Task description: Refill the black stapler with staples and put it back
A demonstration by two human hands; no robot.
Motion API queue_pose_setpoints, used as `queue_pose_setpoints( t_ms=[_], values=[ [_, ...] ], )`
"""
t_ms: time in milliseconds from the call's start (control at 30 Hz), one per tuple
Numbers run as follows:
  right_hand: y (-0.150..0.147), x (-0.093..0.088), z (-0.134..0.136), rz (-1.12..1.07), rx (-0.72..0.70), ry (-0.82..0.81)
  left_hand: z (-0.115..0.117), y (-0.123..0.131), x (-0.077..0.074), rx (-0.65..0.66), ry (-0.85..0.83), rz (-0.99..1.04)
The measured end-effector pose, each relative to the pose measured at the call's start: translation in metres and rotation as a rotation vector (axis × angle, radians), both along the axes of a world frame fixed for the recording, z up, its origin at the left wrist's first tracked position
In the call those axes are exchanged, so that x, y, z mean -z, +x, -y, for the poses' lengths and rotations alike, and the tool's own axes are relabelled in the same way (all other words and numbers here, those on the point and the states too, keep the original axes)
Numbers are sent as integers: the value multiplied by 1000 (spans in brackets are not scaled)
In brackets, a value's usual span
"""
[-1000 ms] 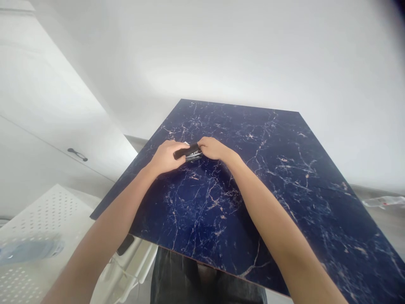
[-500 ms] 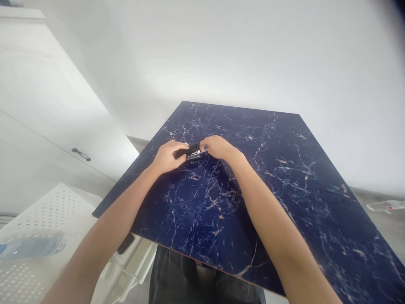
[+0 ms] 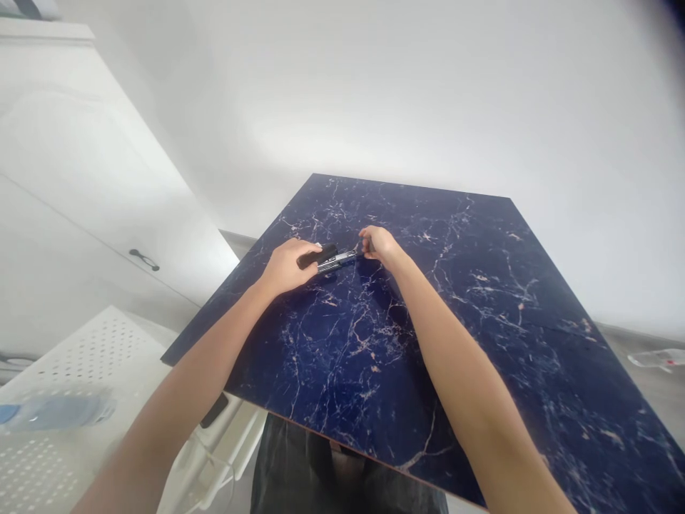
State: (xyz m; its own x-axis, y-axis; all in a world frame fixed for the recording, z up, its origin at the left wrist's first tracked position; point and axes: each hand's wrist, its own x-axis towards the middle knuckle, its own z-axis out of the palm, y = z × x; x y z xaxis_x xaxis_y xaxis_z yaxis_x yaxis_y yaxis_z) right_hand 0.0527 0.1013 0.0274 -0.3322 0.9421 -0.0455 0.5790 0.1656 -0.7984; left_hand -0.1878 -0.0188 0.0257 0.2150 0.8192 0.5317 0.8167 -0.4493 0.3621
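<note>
A black stapler (image 3: 337,262) with a silver metal channel lies on the dark blue marbled table. Its top arm is lifted, so the metal channel shows along the lower half. My left hand (image 3: 289,267) grips the rear end of it between thumb and fingers. Just off the stapler's front tip is my right hand (image 3: 379,244), fingers curled in a pinch. Whatever they hold, if anything, is too small to make out. A small white piece peeks out by the left fingertips.
The marbled tabletop (image 3: 353,371) stands against a white wall. On the left are a white cabinet (image 3: 80,164) and a perforated white surface (image 3: 90,350) bearing a plastic bottle (image 3: 58,412). A dark phone-like object (image 3: 215,410) sits below the table's near edge. A clear plastic item (image 3: 656,358) lies at far right.
My right hand has moved right, away from the stapler's front, and more of the silver channel is now exposed. My left hand keeps its grip. The view has shifted slightly.
</note>
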Motion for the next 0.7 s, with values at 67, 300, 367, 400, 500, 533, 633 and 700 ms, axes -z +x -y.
queue_pose_setpoints(
  t_ms=[67,300,367,400,500,533,633,700],
  values=[
    [-2,-4,2,82,-37,-15,2,3,-2,-72,-28,-16],
    [-27,-18,27,243,-214,30,3,8,-3,-72,-26,-21],
    [-29,-17,29,264,-148,56,3,6,-3,-61,-35,-16],
    [-28,-16,29,266,-120,68,2,6,-4,-60,-42,-13],
    [-22,-15,29,249,-128,81,3,6,-5,-65,-59,-12],
    [-19,-15,29,235,-162,67,4,7,-5,-75,-63,-12],
    [-15,-15,30,131,-262,-61,5,10,-7,-108,-78,-19],
    [-17,-15,28,46,-220,-157,5,9,-11,-104,-84,-13]
  ],
)
